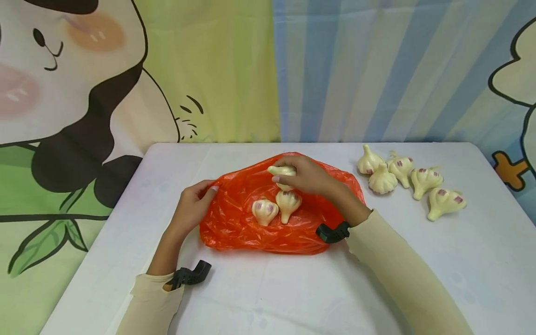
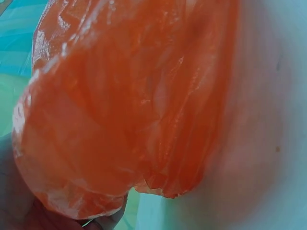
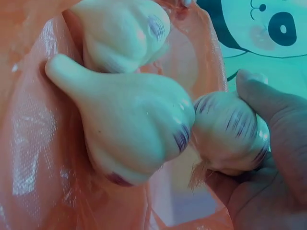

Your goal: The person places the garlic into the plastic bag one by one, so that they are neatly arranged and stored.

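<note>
Evidently, the left hand (image 1: pixel 192 204) pinches the red bag (image 1: pixel 234 236) at its left edge; losing that could let the plastic slump. Within the bag's outline lie two garlic bulbs (image 1: pixel 264 212); just beyond them, the right hand (image 1: pixel 310 176) grips a third bulb (image 1: pixel 283 170), which might knock them if dropped. Five bulbs (image 1: pixel 383 180) lie right of the bag.

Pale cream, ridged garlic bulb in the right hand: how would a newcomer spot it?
On the white table lies a crumpled red plastic bag. Over it, a bare right hand grips this garlic bulb; unlike the two pale loose bulbs nearby, it is held.
</note>
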Motion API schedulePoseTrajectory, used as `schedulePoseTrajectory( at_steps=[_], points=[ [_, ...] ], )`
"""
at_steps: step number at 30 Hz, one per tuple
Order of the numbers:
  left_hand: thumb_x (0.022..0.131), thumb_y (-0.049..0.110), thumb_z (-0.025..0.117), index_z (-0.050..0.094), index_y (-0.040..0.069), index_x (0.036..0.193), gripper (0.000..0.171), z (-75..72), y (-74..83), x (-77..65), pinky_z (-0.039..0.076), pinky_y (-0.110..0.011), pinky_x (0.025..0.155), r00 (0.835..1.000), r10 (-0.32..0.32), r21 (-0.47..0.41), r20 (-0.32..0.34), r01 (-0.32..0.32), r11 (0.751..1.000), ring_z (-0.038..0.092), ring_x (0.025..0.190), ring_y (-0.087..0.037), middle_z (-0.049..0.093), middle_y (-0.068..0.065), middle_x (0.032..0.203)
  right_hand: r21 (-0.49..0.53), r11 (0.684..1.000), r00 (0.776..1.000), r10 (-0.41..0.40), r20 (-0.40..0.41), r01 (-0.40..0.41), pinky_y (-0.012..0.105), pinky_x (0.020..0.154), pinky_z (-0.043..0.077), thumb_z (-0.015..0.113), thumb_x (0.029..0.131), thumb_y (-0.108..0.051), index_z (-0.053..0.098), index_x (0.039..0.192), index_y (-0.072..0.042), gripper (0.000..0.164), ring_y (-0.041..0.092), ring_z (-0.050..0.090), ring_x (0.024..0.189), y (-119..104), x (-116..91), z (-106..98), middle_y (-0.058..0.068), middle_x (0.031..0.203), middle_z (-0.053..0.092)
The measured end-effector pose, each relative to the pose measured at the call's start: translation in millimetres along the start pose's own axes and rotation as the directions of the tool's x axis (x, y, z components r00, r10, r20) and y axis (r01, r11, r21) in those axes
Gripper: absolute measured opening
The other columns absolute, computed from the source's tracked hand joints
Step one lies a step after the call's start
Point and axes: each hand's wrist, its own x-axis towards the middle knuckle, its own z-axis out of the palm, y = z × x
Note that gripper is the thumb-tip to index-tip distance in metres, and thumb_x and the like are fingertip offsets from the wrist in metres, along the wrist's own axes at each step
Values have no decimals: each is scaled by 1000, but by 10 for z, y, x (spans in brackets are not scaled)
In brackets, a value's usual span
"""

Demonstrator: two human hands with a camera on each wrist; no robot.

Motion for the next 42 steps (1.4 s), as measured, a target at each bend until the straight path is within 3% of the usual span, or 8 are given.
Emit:
schedulePoseTrajectory(
  at_steps=[8,13,20,27,42],
  points=[
    [103,32,48,65,7,124,37,8,6,7,53,-27,80,1000,22,-14,-3,-22,1000,59,95,-21,66,-6,112,-92,995,999,-34,19,35,35,84,49,73,89,-19,66,117,-8,30,17,59,96,67,-16,10,1,109,65],
    [103,34,48,65,7,124,38,7,-9,10,52,-25,80,1000,26,-14,-7,-26,1000,59,95,-20,66,-6,113,-84,995,998,-60,23,62,39,87,48,72,89,-18,65,120,-4,34,22,57,102,52,-16,15,7,114,64],
    [103,32,48,64,6,124,38,5,-22,20,51,-24,80,1000,22,-11,-4,-22,1000,59,96,-22,66,-9,113,-124,991,999,-46,23,48,44,101,41,71,91,-20,66,120,-6,32,24,53,118,31,-32,-2,5,120,64],
    [103,28,48,64,5,126,36,4,-6,16,50,-23,79,1000,8,-16,-3,-8,1000,58,96,-22,65,-10,115,-148,989,999,-23,26,27,45,101,40,70,91,-21,67,120,-9,31,25,53,119,59,-50,-14,3,120,64],
    [103,31,47,64,5,126,38,1,-15,6,51,-25,82,1000,19,-2,-8,-19,1000,59,97,-22,66,-10,114,-144,987,997,-75,-3,74,48,99,42,71,90,-26,68,119,-8,35,28,55,116,73,-103,-43,6,119,65]
  ],
)
